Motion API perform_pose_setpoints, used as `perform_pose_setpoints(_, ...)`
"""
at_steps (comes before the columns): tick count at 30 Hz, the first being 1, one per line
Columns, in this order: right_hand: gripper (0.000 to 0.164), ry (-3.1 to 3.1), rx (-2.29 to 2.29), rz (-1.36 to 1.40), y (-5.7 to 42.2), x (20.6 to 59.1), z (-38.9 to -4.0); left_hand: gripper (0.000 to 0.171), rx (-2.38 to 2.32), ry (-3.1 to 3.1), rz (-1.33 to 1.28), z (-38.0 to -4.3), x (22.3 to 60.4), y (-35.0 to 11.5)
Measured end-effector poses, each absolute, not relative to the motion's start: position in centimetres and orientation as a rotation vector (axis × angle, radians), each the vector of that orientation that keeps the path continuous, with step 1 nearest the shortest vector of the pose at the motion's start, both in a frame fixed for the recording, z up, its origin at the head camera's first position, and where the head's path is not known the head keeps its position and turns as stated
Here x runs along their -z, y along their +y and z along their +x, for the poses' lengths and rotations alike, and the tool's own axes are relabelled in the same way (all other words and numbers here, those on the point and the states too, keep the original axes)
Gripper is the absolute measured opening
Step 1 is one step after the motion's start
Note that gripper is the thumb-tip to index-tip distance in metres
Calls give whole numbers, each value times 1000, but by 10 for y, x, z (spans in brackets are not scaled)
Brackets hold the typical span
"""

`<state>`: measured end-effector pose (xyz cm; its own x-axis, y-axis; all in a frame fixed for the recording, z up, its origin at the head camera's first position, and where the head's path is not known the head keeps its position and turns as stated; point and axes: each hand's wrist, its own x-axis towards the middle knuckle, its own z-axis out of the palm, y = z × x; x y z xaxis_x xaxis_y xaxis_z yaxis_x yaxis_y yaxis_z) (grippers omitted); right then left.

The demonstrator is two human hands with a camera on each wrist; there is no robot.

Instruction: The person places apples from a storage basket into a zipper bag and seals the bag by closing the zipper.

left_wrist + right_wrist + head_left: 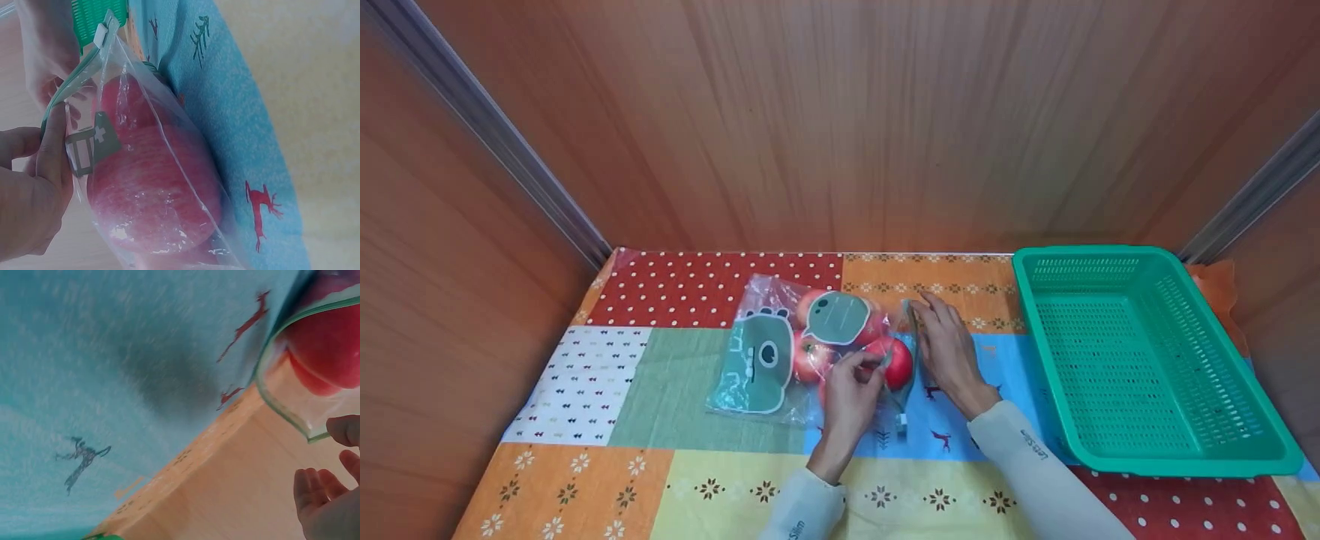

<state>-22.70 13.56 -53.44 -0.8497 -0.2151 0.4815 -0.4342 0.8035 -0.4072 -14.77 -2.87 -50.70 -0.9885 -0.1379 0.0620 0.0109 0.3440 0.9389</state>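
A clear slider bag [757,367] printed with a green cartoon creature lies on the patchwork cloth. Inside it are several red apples [814,360], seen close up in the left wrist view. The bag's mouth, edged in green, faces right and gapes apart, with a white slider [101,35] at its near end. My left hand [851,397] pinches the upper lip of the mouth between thumb and fingers. At the far end of the mouth, my right hand [949,349] has loosely bent fingers, its thumb [343,430] by the green edge.
To the right stands a green plastic basket [1050,375] with slotted walls and floor. The patchwork cloth [682,390] covers the table. Wood-grain panels [885,135] close off the back and both sides. Some orange cloth [1216,292] shows behind the basket.
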Motion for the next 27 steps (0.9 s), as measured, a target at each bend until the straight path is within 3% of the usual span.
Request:
perform_pose_setpoints(17, 44, -2455, -622, 598, 141, 545, -253, 21, 1720, -2481, 144, -145, 508, -28)
perform_pose_setpoints(27, 51, -2439, -574, 652, 144, 549, -260, 20, 1715, -2465, 132, -144, 509, -27)
